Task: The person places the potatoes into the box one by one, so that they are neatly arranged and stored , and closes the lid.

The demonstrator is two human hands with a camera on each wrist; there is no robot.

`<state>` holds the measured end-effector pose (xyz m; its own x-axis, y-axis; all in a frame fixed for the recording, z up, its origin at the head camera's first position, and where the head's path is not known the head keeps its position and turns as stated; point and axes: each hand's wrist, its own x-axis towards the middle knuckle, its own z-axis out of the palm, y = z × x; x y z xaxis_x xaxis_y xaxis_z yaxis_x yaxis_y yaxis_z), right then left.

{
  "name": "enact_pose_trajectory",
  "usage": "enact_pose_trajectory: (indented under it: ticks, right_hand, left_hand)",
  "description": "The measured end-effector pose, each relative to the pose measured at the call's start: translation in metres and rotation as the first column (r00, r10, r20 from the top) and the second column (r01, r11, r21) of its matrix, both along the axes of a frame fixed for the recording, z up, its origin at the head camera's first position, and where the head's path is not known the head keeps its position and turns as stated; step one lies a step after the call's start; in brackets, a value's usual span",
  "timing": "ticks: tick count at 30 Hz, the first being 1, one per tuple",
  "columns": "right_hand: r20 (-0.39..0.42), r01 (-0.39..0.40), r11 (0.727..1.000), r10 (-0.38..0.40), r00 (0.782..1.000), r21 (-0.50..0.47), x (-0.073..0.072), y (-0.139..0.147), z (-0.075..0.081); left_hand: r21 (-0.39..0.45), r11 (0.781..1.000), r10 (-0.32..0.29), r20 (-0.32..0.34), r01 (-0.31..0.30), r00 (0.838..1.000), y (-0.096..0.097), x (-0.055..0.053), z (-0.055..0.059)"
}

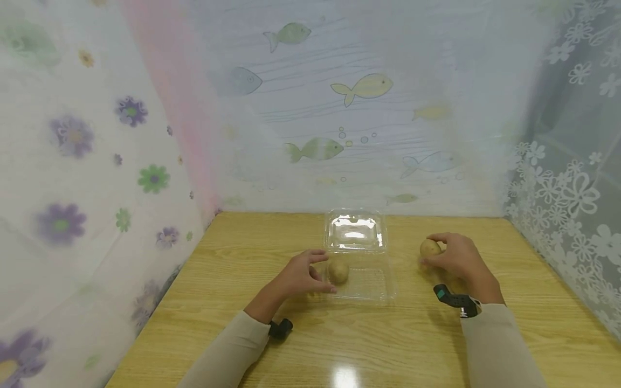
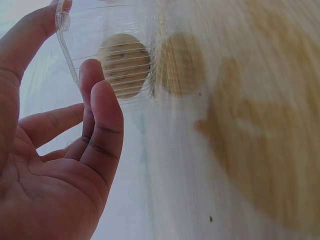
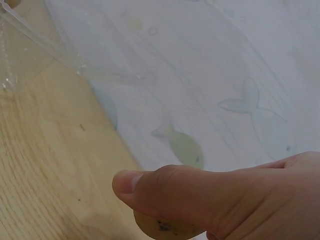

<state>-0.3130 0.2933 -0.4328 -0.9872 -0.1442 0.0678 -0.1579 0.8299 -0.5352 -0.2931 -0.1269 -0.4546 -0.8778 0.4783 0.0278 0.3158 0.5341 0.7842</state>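
Observation:
A clear plastic clamshell box point(image 1: 371, 295) lies on the table with its lid point(image 1: 356, 216) tipped back on the far side. One potato point(image 1: 338, 271) sits at the left end of its base. My left hand point(image 1: 303, 274) is at that end, thumb and index finger spread along the front and back sides; the left wrist view has its fingertips point(image 2: 107, 102) right at the box wall. To the right of the box, my right hand point(image 1: 456, 256) pinches a second potato point(image 1: 429, 248) between thumb and fingers. The thumb hides most of this potato point(image 3: 165, 227) in the right wrist view.
The wood-grain table point(image 1: 271, 350) reaches back to a sheet printed with fish point(image 1: 320, 148). A flower-printed sheet point(image 1: 97, 183) hangs at the left and a lacy one point(image 1: 572, 205) at the right. Each wrist wears a black camera mount point(image 1: 453, 298).

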Motion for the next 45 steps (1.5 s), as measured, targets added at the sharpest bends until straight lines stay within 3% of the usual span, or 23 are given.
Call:
enact_pose_trajectory:
  ticks: [45]
  right_hand:
    - [-0.034,-0.011,1.0,0.011,0.999,0.006,0.0028,-0.0066,0.0092]
  left_hand:
    - [0.012,1.0,0.01,0.001,-0.01,1.0,-0.0004,-0.0016,-0.0034]
